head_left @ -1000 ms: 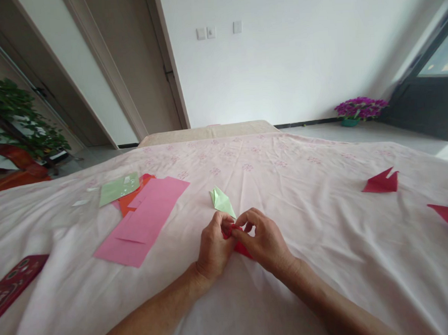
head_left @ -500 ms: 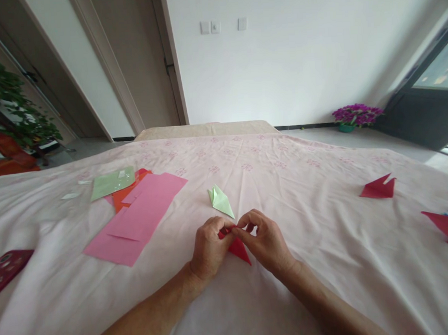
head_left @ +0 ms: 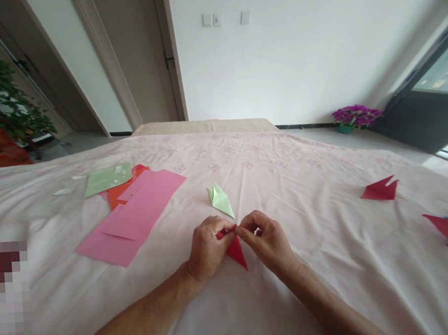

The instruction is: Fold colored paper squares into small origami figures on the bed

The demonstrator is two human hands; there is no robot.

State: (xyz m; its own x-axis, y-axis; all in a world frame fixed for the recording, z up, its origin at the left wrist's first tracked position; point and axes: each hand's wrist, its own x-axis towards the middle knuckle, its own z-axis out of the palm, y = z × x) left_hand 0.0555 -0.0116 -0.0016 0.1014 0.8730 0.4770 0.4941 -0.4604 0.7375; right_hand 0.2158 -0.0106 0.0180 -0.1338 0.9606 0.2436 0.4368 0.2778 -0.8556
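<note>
Red paper (head_left: pixel 237 255): left hand (head_left: pixel 209 244) and right hand (head_left: pixel 267 238) are pinching its far end.
Likely handling light, crisp, easily torn; folded edges seeming the safest hold.

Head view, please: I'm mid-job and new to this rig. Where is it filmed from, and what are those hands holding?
No machine here: you see a person's bare left hand and right hand, filmed by a camera on that person's head, looking forward and down. Both pinch a red folded paper with their fingertips. On the pale pink cloth, a pale green folded paper lies just beyond; pink sheets, orange paper and a green sheet lie left; a red folded piece sits right.
</note>
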